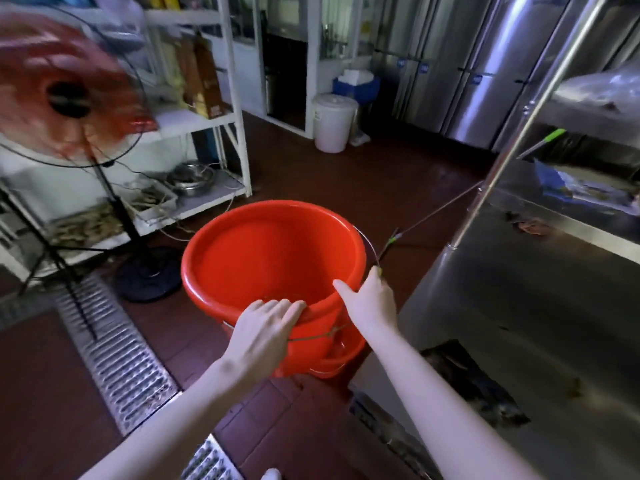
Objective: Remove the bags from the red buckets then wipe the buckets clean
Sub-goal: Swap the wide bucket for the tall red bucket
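Head view: I see the red bucket [263, 258] seemingly held above the floor [311, 174], just beside the steel tabletop [519, 306]. The left grip [266, 327] curls over the near rim. The right grip [370, 299] pinches the right rim, thumb inside, probably to steady it. No bag shows inside, so wiping likely comes next.

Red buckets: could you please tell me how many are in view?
1 clearly: the red bucket, held at its near rim by the left hand and right hand. Another may be nested beneath it.
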Demonstrator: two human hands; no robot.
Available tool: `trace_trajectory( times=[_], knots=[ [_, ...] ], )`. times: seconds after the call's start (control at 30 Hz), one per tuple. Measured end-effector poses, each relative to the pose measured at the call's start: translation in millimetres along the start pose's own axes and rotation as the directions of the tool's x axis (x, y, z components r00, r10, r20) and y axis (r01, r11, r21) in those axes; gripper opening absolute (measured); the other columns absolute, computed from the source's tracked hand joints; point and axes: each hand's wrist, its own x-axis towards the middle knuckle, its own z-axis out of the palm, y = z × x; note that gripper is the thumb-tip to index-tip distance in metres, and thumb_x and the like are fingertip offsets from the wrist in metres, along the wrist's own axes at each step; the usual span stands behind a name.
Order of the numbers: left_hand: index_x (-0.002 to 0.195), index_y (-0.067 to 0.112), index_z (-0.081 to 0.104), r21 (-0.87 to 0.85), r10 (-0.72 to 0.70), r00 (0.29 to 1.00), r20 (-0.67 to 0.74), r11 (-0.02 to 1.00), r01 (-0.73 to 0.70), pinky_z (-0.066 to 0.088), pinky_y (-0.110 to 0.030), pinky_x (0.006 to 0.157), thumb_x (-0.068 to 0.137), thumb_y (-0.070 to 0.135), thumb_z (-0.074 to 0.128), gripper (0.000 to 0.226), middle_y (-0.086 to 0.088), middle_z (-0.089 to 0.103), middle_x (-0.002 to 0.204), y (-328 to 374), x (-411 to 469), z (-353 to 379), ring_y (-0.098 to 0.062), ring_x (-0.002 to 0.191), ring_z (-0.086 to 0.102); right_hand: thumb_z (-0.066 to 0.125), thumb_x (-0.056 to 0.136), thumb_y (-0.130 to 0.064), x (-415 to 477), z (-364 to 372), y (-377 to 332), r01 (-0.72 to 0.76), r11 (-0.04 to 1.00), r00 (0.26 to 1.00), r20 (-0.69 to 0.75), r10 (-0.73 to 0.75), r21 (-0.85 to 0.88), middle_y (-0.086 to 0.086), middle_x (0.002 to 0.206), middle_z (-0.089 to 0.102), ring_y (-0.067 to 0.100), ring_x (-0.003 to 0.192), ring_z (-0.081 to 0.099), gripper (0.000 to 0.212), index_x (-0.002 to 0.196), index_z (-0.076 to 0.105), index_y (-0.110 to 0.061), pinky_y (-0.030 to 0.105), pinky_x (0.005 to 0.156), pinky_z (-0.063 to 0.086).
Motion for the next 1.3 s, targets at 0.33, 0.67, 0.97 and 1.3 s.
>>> trace_trajectory(
  times=[0.33,0.67,0.97,1.3],
  knots=[
    [0.104,0.017,0.065,0.083,-0.037,0.999,-0.024,0.996,0.039,0.041,-0.031,0.065,0.081,0.014,0.053,0.026,0.007,0.054,0.073,-112.8,-49.6,25.6,-0.017,0.065,0.055,0.070,0.072,-0.009,59.9,121.7,-85.1,-0.293,0.935,0.941,0.237,0.243,0.202,0.012,0.109,0.049,0.034,0.088,0.062,0.049,0.109,0.037,-0.008,0.050,0.065,0.060],
    [0.103,0.032,0.065,-0.106,-0.326,0.892,0.312,0.921,0.374,0.032,-0.054,0.108,0.051,0.063,0.073,0.061,0.007,0.062,0.109,-252.0,-73.0,64.5,-0.021,0.113,0.055,0.064,0.081,0.003,112.6,253.9,-121.5,-0.493,0.798,0.865,0.296,0.406,0.347,0.012,0.107,0.052,0.031,0.079,0.064,0.067,0.137,0.034,-0.018,0.040,0.050,0.059],
    [0.145,0.015,0.039,-0.388,-0.904,0.197,0.380,0.038,0.921,0.034,-0.046,0.109,0.075,0.027,0.081,0.082,-0.017,0.045,0.139,-309.6,-107.0,155.2,-0.031,0.130,0.039,0.067,0.080,-0.006,172.7,329.0,-61.9,-0.440,0.874,0.881,0.289,0.376,0.206,0.007,0.109,0.062,0.032,0.093,0.066,0.073,0.137,0.034,-0.039,0.052,0.081,0.058],
    [0.145,0.030,0.027,-0.401,-0.730,-0.270,0.628,-0.601,0.692,0.060,-0.051,0.070,0.079,0.002,0.068,0.083,-0.007,0.063,0.099,-309.3,-138.4,338.3,-0.033,0.077,0.070,0.065,0.085,-0.001,267.6,462.1,37.0,-0.463,0.866,0.811,0.485,0.327,0.189,0.007,0.122,0.057,0.030,0.102,0.064,0.073,0.135,0.033,-0.044,0.053,0.080,0.058]
  ],
)
